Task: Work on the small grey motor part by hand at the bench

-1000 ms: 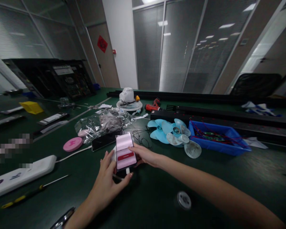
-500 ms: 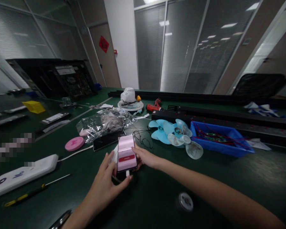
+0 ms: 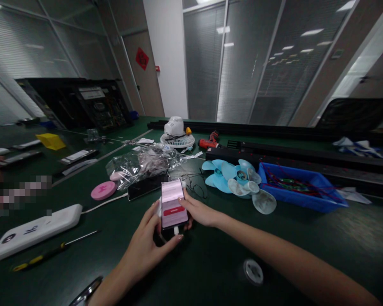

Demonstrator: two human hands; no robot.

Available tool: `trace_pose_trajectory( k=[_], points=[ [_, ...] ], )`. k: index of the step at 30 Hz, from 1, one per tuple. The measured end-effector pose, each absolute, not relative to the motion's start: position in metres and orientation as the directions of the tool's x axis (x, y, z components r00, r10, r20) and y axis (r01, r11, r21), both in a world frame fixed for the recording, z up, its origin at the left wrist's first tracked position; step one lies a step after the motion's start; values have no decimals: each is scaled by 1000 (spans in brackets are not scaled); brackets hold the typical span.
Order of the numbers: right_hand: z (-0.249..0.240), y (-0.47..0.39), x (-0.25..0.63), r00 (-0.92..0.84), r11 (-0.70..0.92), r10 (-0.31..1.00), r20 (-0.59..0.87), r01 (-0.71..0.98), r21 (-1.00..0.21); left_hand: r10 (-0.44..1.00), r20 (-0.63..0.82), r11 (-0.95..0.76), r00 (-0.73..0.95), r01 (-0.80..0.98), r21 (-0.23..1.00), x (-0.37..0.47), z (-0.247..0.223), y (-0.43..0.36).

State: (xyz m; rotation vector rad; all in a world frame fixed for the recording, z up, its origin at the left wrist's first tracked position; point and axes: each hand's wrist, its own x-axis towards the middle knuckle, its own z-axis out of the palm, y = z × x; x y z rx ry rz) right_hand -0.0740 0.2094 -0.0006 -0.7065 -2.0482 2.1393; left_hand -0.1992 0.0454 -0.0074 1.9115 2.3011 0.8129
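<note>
The phone (image 3: 173, 203) is a slim smartphone with its screen lit pale pink and a red bar across the middle; it lies face up, tilted slightly, near the front centre of the dark green table, a white cable plugged into its near end

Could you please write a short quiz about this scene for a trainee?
1. True or false: both hands touch the phone.
2. What lies just right of the fan blades? A) blue tray B) yellow box C) drill
3. What colour is the bar on the phone screen?

Key:
1. True; the left hand and the right hand are on it.
2. A, the blue tray.
3. Red.
</note>
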Motion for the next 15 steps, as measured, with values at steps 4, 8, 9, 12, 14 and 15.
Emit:
trace_pose_trajectory(
  k=[4,8,9,12,14,15],
  points=[
    [-3,209,-74,-896,-30,363,-255,262,-965,928,288,96,-237,898,429,-202,-3,46],
    [-9,209,-74,-920,45,337,-201,229,-972,935,267,92,-234,886,454,-204,5,45],
    [-10,209,-73,-921,52,342,-184,214,-975,936,263,92,-235,883,461,-204,6,45],
    [-16,209,-72,-902,44,405,-147,180,-983,942,250,84,-225,877,472,-205,8,44],
    [-20,209,-71,-880,42,461,-115,151,-988,944,238,89,-229,869,486,-208,8,44],
    [-21,210,-70,-869,52,487,-91,134,-990,941,236,98,-244,861,499,-210,8,44]
  ],
)
